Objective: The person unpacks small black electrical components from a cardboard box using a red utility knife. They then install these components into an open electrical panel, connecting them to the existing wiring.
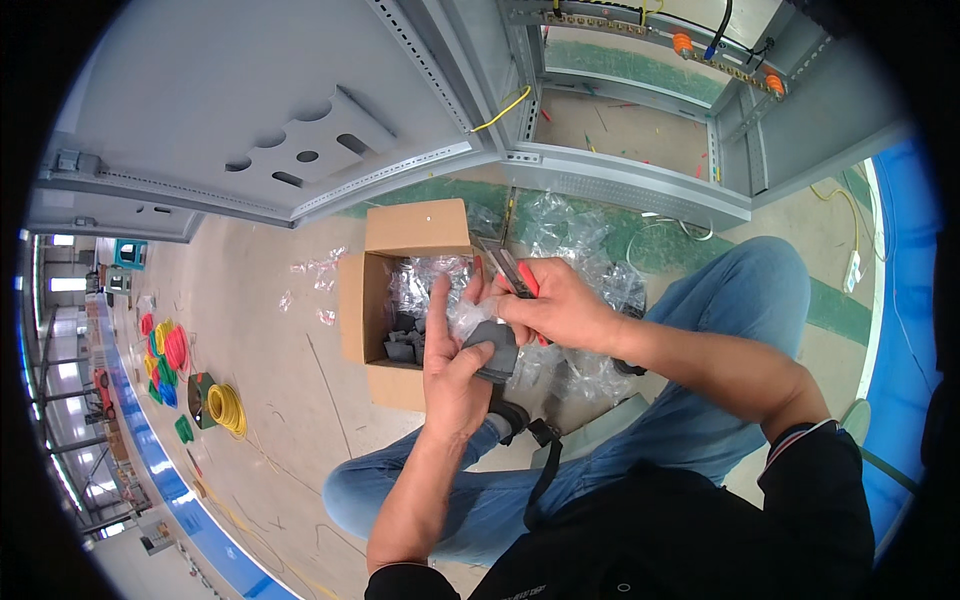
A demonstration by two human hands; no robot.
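Grey plastic part (492,350) in clear wrap, held over box.

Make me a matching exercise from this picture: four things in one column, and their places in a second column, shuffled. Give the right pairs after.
Things:
1. grey part
2. red-handled tool
3. cardboard box
4. wire coils

Places:
A. on the floor far to the person's left
B. open on the floor, just beyond the hands
C. in the right hand
D. resting in the left hand

Pairs: 1-D, 2-C, 3-B, 4-A
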